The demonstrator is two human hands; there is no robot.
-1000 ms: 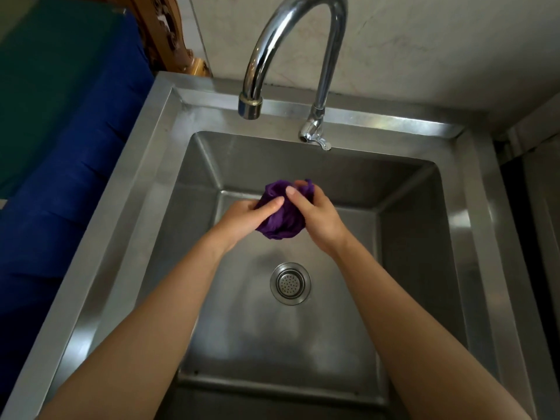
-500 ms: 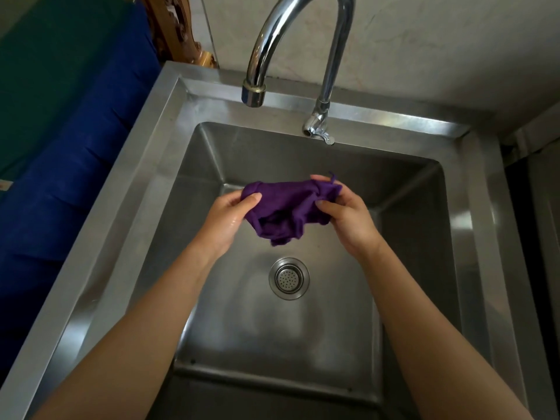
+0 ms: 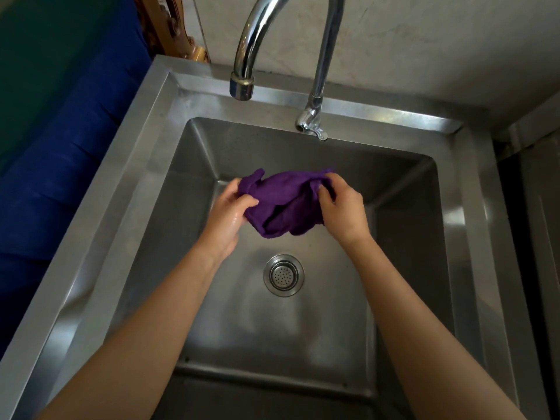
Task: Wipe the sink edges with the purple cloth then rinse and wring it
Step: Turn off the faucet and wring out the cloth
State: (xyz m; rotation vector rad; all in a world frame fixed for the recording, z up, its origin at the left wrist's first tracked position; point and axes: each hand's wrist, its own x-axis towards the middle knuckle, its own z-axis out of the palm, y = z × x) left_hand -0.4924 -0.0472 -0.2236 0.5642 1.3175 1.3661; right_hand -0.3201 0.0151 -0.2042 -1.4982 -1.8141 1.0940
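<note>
The purple cloth hangs stretched between both hands above the middle of the steel sink. My left hand grips the cloth's left end with thumb and curled fingers. At the right end, my right hand pinches a bunched fold. The cloth sags in loose folds below the hands, over the basin, a little behind the drain strainer. My left hand looks wet.
A chrome gooseneck faucet arches over the back rim, its spout above the basin's back left; no water runs. Its lever handle sits at the base. Blue and green fabric lies left of the sink. A wall stands behind.
The cloth was a tight ball pressed between both hands; the hands have moved apart and it is now spread out between them. The view has shifted slightly.
</note>
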